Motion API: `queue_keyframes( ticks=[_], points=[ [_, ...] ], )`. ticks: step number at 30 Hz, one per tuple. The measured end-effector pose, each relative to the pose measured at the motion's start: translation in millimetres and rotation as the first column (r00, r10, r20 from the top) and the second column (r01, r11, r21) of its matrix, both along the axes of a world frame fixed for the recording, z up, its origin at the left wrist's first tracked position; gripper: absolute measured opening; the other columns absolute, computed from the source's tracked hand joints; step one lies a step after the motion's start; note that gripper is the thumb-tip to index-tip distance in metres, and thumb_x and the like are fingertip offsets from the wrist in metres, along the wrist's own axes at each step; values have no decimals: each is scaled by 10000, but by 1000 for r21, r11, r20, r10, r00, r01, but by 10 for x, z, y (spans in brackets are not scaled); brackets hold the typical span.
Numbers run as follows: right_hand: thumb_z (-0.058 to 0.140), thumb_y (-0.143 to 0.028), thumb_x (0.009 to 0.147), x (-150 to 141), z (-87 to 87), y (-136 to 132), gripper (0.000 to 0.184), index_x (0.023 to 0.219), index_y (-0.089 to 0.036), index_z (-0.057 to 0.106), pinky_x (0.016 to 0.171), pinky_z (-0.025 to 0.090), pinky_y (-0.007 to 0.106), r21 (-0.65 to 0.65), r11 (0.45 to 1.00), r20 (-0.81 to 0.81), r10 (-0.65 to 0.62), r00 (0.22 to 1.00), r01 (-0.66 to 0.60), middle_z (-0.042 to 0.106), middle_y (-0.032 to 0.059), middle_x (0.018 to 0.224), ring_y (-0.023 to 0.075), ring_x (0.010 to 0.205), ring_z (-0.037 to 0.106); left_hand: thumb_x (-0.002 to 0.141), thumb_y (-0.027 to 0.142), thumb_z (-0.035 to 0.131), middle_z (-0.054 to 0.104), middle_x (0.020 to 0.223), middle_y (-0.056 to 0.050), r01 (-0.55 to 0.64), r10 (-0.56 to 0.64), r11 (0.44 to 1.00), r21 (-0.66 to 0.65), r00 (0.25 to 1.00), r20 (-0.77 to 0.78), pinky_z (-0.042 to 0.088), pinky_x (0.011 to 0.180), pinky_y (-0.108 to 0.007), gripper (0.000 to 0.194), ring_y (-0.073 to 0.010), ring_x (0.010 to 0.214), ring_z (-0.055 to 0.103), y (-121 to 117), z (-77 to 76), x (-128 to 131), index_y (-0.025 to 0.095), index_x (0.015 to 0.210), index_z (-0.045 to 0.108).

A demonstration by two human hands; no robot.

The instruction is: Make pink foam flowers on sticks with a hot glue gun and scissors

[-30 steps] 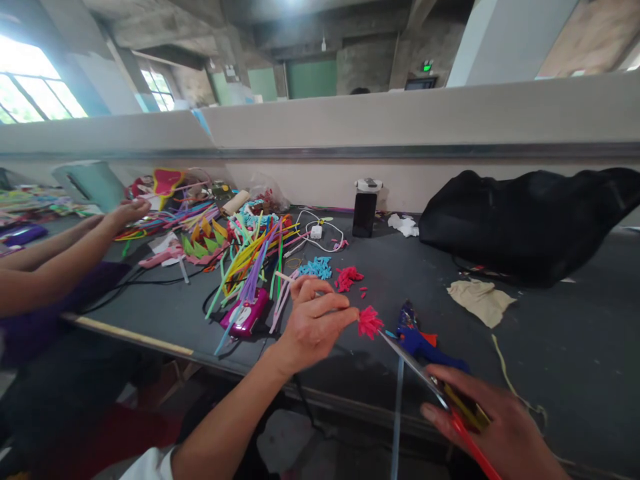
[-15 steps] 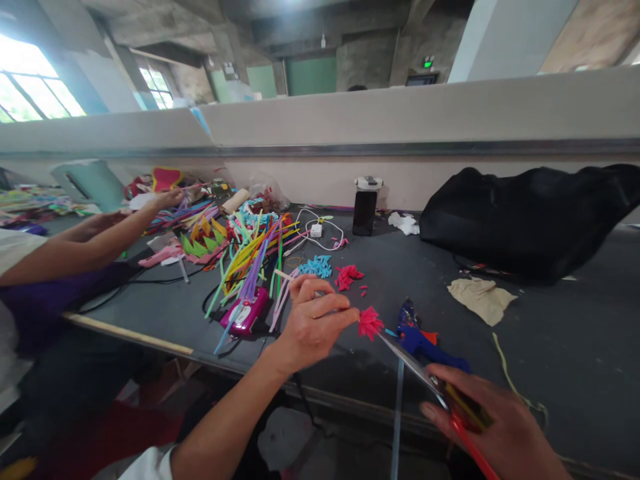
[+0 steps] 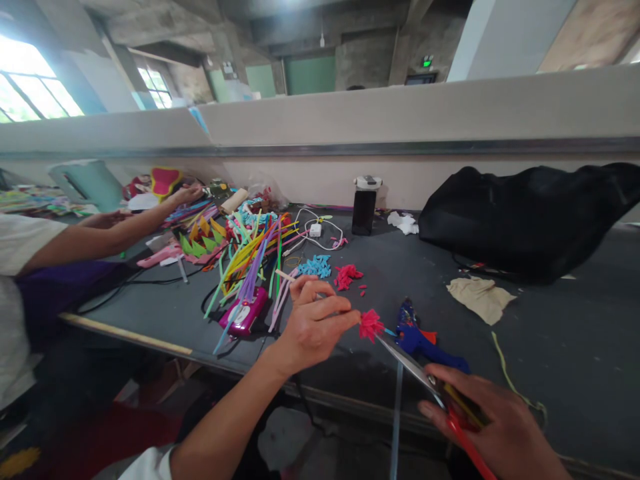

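Observation:
Between the fingertips of my left hand (image 3: 317,323) is a small red-pink fuzzy flower (image 3: 371,325), held above the table's front part. My right hand (image 3: 493,420) grips a pair of scissors (image 3: 413,367) with red handles, its blade tips touching or just beside the flower's lower edge. Behind the flower lie a pile of short red pieces (image 3: 347,276) and a pile of short blue pieces (image 3: 316,267). A blue glue gun (image 3: 425,343) rests just beyond the scissors, and a clear glue stick (image 3: 397,413) or strip hangs below the blades.
Left of my hand lie colourful pipe cleaners (image 3: 250,267) over a magenta device (image 3: 245,313). A phone (image 3: 363,212) stands at the back. A black bag (image 3: 520,220) and a beige cloth (image 3: 480,299) lie to the right. A co-worker's arm (image 3: 125,230) reaches in from the left.
My hands and the scissors stay nearly in place; the flower has turned slightly. The co-worker's arm has reached further right across the table.

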State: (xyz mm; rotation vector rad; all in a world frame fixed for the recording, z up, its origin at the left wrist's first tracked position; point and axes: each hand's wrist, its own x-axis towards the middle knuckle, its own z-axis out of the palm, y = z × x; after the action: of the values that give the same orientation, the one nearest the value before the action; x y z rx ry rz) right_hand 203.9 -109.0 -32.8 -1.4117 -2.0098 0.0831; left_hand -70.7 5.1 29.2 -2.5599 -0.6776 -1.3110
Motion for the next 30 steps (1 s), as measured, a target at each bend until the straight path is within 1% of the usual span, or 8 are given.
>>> queue_keyframes(
  ticks=[6, 13, 17, 19, 21, 24, 27, 30],
  points=[
    [701, -381, 787, 14, -27, 13, 332, 1100, -283, 649, 575, 558, 163, 61, 998, 35, 13, 999, -15, 755, -45, 808, 111, 611, 699, 842, 154, 645, 742, 851, 40, 9, -9, 1000, -19, 1000, 16, 312, 944, -418, 142, -185, 899, 511, 2, -13, 0, 272, 887, 710],
    [684, -384, 810, 28, -37, 2, 325, 1105, -258, 632, 576, 557, 172, 142, 990, 54, 9, 999, -16, 762, -38, 825, 116, 620, 706, 819, 152, 660, 736, 865, 26, 24, -24, 999, -31, 1000, 15, 307, 956, -432, 154, -192, 911, 519, 5, -41, -18, 271, 907, 705],
    [627, -407, 861, 14, 26, 14, 281, 1087, -238, 630, 550, 541, 183, 227, 974, 72, -26, 997, 9, 751, -21, 772, 114, 574, 687, 798, 137, 667, 726, 854, 12, 40, -39, 996, -76, 999, 11, 308, 955, -445, 148, -194, 906, 523, -7, -46, -32, 244, 898, 689],
    [596, -405, 886, 3, 72, 29, 255, 1069, -231, 634, 516, 517, 188, 243, 970, 94, -45, 995, 21, 736, -20, 731, 106, 529, 663, 796, 134, 657, 717, 827, 10, 49, -47, 994, -100, 999, 20, 300, 959, -455, 138, -193, 893, 520, -14, -34, -33, 237, 884, 679],
    [581, -406, 896, -1, 105, 45, 250, 1059, -225, 638, 495, 495, 198, 253, 967, 119, -53, 992, 22, 722, -17, 706, 103, 499, 641, 795, 136, 644, 705, 793, 7, 61, -56, 990, -131, 998, 37, 298, 950, -459, 121, -192, 874, 520, -21, -14, -33, 232, 864, 670],
    [583, -397, 896, 6, 116, 59, 245, 1065, -229, 635, 515, 483, 208, 277, 961, 144, -45, 989, 3, 716, -19, 714, 100, 505, 631, 790, 136, 623, 677, 742, 1, 96, -85, 975, -201, 995, 60, 320, 896, -441, 92, -188, 832, 521, -26, 23, -36, 218, 821, 651],
    [583, -362, 899, 10, 105, 64, 217, 1067, -234, 632, 565, 476, 211, 306, 952, 152, -49, 987, 0, 721, -25, 747, 97, 559, 648, 798, 134, 594, 646, 700, -1, 140, -121, 946, -293, 989, 82, 338, 845, -419, 82, -183, 802, 523, -22, 46, -35, 204, 771, 628],
    [582, -357, 902, 3, 94, 64, 209, 1053, -227, 643, 601, 455, 226, 364, 931, 182, -81, 980, 10, 721, -27, 749, 98, 582, 651, 812, 145, 577, 617, 678, -3, 177, -146, 911, -373, 983, 111, 351, 825, -408, 97, -181, 793, 527, -16, 39, -26, 198, 743, 621]
  ],
)
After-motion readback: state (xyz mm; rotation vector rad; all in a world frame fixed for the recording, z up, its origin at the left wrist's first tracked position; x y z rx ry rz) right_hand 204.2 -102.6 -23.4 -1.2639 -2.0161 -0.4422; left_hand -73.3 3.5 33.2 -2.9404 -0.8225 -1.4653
